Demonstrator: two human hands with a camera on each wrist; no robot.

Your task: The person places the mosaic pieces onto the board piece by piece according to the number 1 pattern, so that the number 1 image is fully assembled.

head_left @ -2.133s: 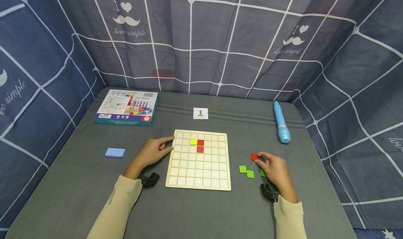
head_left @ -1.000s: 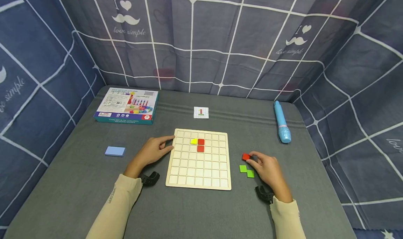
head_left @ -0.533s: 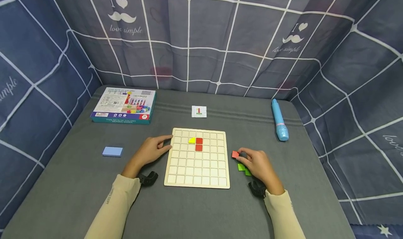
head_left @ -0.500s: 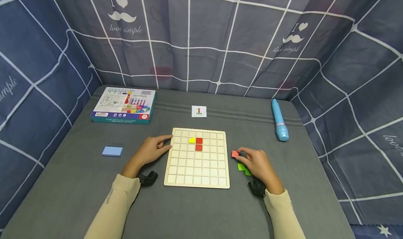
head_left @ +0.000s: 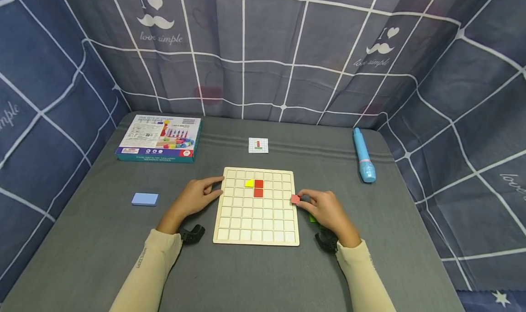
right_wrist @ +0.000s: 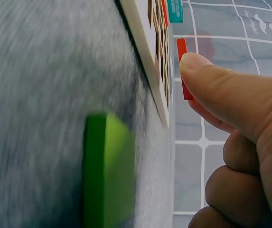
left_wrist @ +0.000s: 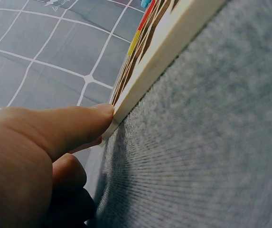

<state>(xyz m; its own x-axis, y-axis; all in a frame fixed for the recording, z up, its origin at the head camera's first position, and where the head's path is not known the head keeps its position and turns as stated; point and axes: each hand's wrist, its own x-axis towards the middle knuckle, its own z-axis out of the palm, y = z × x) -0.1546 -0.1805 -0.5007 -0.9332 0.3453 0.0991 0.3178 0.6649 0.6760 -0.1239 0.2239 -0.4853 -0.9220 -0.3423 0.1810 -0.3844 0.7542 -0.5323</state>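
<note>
My right hand (head_left: 326,211) pinches a red square tile (head_left: 295,199) between thumb and index finger, over the right edge of the wooden grid board (head_left: 255,236). In the right wrist view that red tile (right_wrist: 182,45) stands out past the thumb, above the table. My left hand (head_left: 194,200) rests its thumb and index fingertips against the board's left edge. In the left wrist view the thumb (left_wrist: 86,124) touches the board's side (left_wrist: 150,80). A yellow tile (head_left: 249,183) and two red tiles (head_left: 258,188) sit in the grid's cells.
A green tile (head_left: 312,218) shows partly beneath my right hand, which hides others. Behind the board lies a pattern card (head_left: 258,145). A game box (head_left: 160,138) stands back left, a blue block (head_left: 145,199) front of it, a blue microphone-shaped object (head_left: 363,154) at right.
My right hand has carried the red tile leftward, from the table among the green tiles to the board's right edge. The left hand has stayed at the board's left edge.
</note>
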